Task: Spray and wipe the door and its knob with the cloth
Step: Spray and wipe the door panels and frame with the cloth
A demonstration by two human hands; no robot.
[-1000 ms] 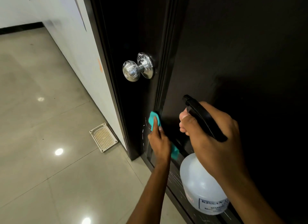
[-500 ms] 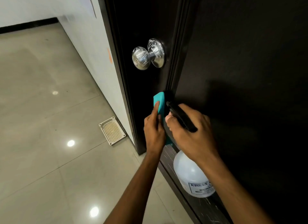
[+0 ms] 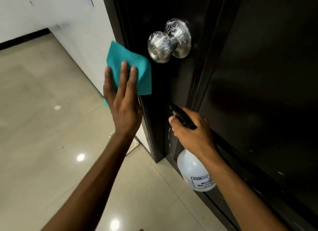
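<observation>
Left hand (image 3: 123, 101) carries the teal cloth (image 3: 128, 65) on straight, spread fingers, back of hand to camera; thumb hidden, so whether it pinches the cloth from behind can't be told. Cloth hangs unfolded past the fingertips, its right edge just beside the door edge. Knob (image 3: 160, 47) lies up and to the right of that grip, near but apart, not yet touched. Knob's axis runs from the round backplate out toward the camera and left, ball end nearest the cloth. Left hand is clearly the nearer one; the coming move looks like a short sweep up-right to cup the ball with the cloth. Right hand (image 3: 192, 134) sits well below the knob, fingers curled round the black trigger head of the spray bottle (image 3: 196, 172), clear body hanging under the fist, nozzle pointing up-left at the door (image 3: 258, 76). Knob is brushed silver metal, with white streaky marks across ball and plate, either scratches or spray film, can't say which. Door is dark, near-black wood with raised moulding right of the knob; faint pale flecks low on the panel near the bottle. Judged: door partly wiped, knob wipe pending.
</observation>
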